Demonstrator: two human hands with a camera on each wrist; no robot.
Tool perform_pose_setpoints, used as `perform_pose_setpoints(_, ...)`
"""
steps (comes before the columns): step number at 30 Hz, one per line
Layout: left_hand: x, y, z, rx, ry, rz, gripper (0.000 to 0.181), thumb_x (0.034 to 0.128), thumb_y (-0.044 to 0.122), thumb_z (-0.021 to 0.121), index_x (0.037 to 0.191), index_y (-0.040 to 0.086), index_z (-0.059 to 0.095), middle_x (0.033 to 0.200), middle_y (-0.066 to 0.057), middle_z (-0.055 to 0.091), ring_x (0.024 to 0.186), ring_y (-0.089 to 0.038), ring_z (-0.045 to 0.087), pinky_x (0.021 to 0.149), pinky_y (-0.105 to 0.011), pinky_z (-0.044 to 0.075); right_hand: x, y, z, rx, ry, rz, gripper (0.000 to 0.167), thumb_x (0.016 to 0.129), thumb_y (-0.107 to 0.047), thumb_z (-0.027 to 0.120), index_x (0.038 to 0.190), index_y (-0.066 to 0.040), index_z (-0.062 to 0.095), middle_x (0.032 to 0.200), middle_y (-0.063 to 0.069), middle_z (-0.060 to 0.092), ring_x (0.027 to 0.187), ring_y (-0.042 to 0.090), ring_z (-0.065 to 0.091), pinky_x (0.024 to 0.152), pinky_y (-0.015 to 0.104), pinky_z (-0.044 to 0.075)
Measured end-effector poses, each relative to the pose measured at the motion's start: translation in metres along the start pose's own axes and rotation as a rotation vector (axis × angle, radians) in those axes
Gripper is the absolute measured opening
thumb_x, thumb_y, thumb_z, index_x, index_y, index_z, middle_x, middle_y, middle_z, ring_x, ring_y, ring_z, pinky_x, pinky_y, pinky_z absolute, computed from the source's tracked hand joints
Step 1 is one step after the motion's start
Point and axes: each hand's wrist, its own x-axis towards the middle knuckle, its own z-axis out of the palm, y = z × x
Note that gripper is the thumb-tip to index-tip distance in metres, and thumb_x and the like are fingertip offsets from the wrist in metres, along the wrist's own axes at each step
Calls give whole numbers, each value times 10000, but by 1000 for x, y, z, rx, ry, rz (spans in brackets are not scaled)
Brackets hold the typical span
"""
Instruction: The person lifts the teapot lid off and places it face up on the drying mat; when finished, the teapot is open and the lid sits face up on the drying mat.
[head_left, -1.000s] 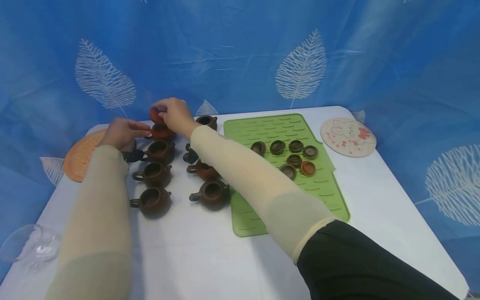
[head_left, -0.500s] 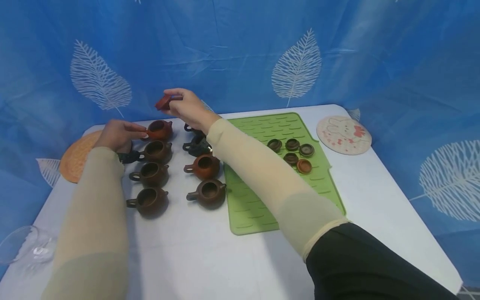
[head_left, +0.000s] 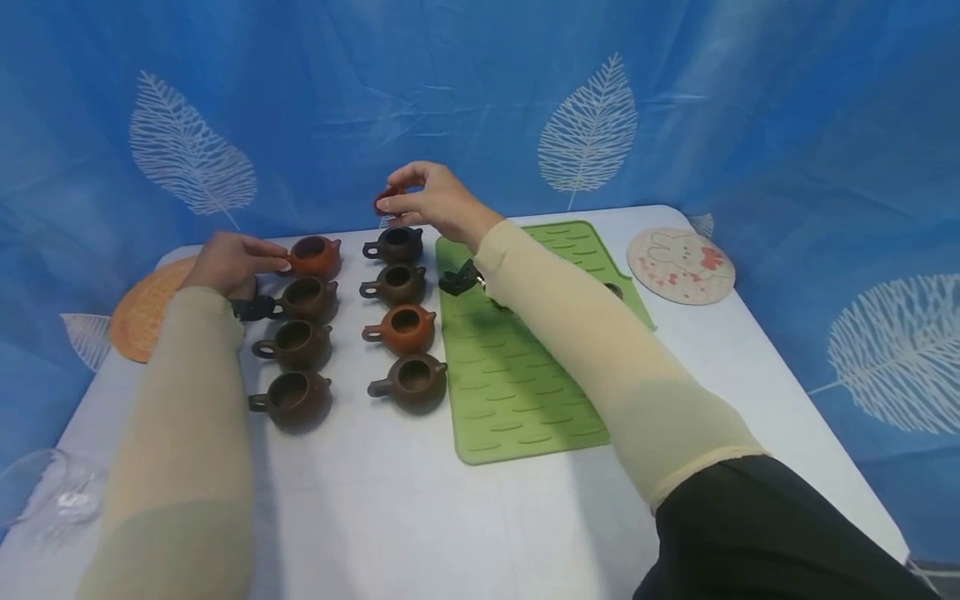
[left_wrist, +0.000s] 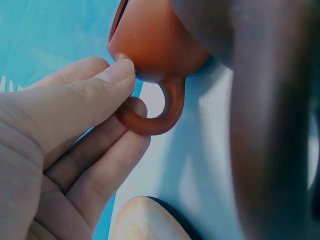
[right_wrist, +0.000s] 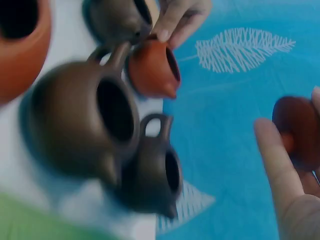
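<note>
At the back left of the table, my left hand (head_left: 225, 265) pinches the handle of a lidless orange-red teapot (head_left: 318, 268); the left wrist view shows thumb and fingers on the looped handle (left_wrist: 170, 112). My right hand (head_left: 442, 202) holds a small reddish teapot lid (head_left: 383, 201) in the air, above the dark teapot (head_left: 401, 247) at the back of the second row. In the right wrist view the lid (right_wrist: 295, 120) sits between thumb and fingers, knob partly visible. Below these stand several other open-topped teapots, brown ones and another orange-red teapot (head_left: 406, 337).
A green ridged mat (head_left: 495, 408) lies right of the teapots; my right sleeve hides most of the lids on it, with one dark lid (head_left: 613, 290) peeking out. Round mats lie left (head_left: 135, 321) and right (head_left: 667, 287). A clear plastic object (head_left: 67, 492) is at the lower left.
My right hand has lifted the reddish lid off the back-left teapot's top and carried it to the right. The left hand has stayed at the teapot's handle.
</note>
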Motion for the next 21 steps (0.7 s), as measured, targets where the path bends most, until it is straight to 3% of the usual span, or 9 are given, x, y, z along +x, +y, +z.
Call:
perform_pose_setpoints(7,-2,-4,3,0,1,2,531,981,354,790,1410,62,678,1506,-280,508,1426,-514,363,1079,-701,360,-37,2,-38,-336,-104,-3,400,942,-64,810,1291,8,628,1313,173,558,1111,335,689,925,408,576)
perform_pose_setpoints(13,-4,-5,2,9,14,21,545,984,363,785,1408,39,672,1487,-296,520,1412,-513,375,1076,-677,381,-78,4,-66,-644,-151,-42,440,901,-229,885,1290,-107,719,1276,49,648,1065,199,707,950,380,545)
perform_pose_setpoints(21,-6,1,0,-2,15,38,557,990,358,777,1426,33,656,1500,-300,503,1427,-510,356,1082,-656,393,-127,14,-89,-852,-191,-24,472,858,-214,923,1284,-111,746,1248,8,697,1086,185,701,961,382,531)
